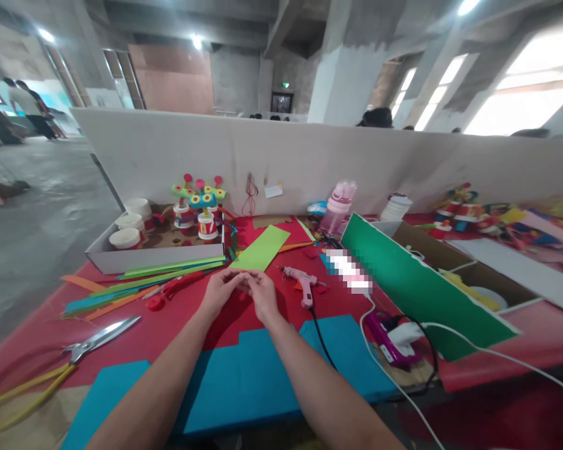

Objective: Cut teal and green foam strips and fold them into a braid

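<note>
My left hand (pixel 223 290) and my right hand (pixel 259 291) meet over the red table covering (pixel 169 334), fingertips together. Both are closed, pinching something small that their fingers hide. Just behind them lies a light green paper sheet (pixel 265 247). A pink glue gun (pixel 304 281) rests to the right of my right hand, its black cord running toward me. Blue sheets (pixel 244 387) spread under my forearms. On the left are large scissors (pixel 98 340) with yellow handles, red-handled scissors (pixel 181 284) and coloured paper strips (pixel 107 299).
A white box (pixel 159 259) at the back left holds paper cups and figures. A pink bottle (pixel 338 206) stands by the white partition (pixel 286 150). Right are a green board (pixel 413 281), a purple power strip (pixel 389 340) and white cables. People stand far left.
</note>
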